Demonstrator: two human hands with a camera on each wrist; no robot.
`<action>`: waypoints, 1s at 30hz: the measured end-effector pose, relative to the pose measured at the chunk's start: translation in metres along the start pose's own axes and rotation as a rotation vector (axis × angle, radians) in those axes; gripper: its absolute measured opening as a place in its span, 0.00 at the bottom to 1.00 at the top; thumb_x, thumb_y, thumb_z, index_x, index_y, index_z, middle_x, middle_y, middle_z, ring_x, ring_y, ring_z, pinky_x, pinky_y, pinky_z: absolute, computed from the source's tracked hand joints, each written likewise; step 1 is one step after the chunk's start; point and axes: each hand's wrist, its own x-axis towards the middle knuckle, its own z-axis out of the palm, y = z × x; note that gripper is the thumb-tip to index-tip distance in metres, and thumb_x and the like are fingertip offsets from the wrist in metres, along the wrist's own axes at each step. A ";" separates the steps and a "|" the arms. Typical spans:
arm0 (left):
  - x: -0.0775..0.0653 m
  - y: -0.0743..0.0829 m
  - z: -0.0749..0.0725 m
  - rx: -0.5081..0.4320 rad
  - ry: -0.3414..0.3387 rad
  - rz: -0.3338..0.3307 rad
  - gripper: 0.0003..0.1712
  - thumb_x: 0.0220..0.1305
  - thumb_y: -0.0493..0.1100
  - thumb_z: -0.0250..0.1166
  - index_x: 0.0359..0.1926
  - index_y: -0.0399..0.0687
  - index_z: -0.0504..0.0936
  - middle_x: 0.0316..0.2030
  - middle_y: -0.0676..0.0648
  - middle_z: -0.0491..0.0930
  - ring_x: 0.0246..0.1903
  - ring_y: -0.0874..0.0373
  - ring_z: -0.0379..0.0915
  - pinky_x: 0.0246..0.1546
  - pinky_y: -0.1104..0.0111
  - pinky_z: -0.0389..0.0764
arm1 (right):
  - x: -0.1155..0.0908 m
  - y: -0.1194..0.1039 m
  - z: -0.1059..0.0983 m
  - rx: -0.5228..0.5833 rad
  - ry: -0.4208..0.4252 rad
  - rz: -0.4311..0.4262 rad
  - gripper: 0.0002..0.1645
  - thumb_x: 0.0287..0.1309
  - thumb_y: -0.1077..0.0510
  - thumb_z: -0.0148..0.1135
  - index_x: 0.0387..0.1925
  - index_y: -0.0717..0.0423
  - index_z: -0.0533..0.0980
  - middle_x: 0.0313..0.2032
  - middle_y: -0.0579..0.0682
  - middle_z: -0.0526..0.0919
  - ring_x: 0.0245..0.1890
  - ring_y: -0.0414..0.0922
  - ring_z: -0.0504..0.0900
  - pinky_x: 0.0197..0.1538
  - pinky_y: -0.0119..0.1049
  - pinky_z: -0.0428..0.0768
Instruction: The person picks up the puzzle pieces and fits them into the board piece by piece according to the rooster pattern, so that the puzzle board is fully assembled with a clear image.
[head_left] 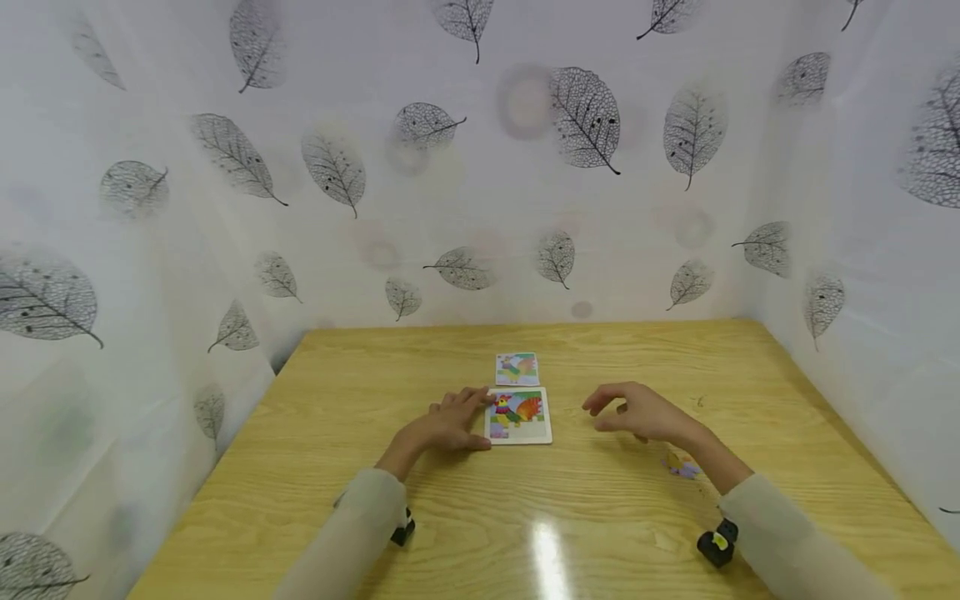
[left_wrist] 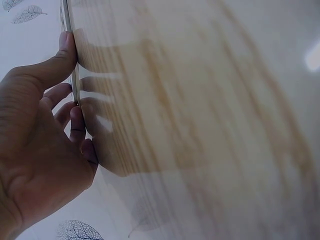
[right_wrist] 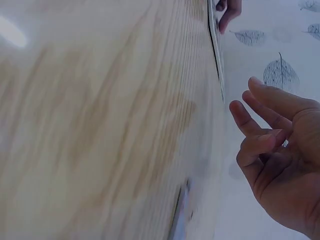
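Observation:
A square picture puzzle board (head_left: 530, 430) with a white rim lies on the table, showing a colourful rooster; its lower right part is a bare pale area. At its left side rests my left hand (head_left: 447, 422), thumb by the lower corner and fingertips on the upper edge. The left wrist view shows the board edge-on (left_wrist: 75, 85) beside the thumb and loosely bent fingers. My right hand (head_left: 637, 412) hovers to the right of the board, fingers lightly bent, nothing between them. Loose puzzle pieces (head_left: 680, 466), purple and yellow, lie near the right wrist.
Just behind the board lies a small card (head_left: 517, 369) with a paler picture of the same rooster. The wooden table (head_left: 360, 375) is enclosed by white leaf-printed sheets (head_left: 480, 200) at the back and sides. Black wrist devices (head_left: 717, 543) sit at both sleeves.

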 end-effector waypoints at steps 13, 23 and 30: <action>0.000 -0.002 -0.002 0.004 -0.016 0.016 0.49 0.69 0.58 0.68 0.81 0.51 0.54 0.79 0.40 0.53 0.73 0.32 0.52 0.69 0.30 0.54 | -0.047 0.022 -0.036 0.027 -0.063 -0.022 0.25 0.72 0.60 0.64 0.64 0.68 0.73 0.58 0.71 0.75 0.13 0.39 0.66 0.17 0.37 0.74; -0.001 -0.002 -0.002 0.000 -0.018 0.021 0.50 0.69 0.58 0.69 0.81 0.48 0.54 0.78 0.39 0.53 0.73 0.31 0.52 0.68 0.30 0.55 | -0.079 0.032 -0.047 0.037 -0.136 0.013 0.21 0.64 0.64 0.70 0.56 0.68 0.75 0.51 0.66 0.75 0.15 0.35 0.64 0.17 0.31 0.69; 0.000 -0.004 -0.002 0.012 -0.019 0.011 0.50 0.69 0.59 0.68 0.82 0.51 0.53 0.79 0.40 0.53 0.73 0.33 0.53 0.69 0.32 0.56 | -0.084 0.033 -0.044 -0.107 -0.140 -0.016 0.17 0.58 0.62 0.76 0.44 0.58 0.76 0.37 0.55 0.74 0.17 0.32 0.63 0.17 0.26 0.67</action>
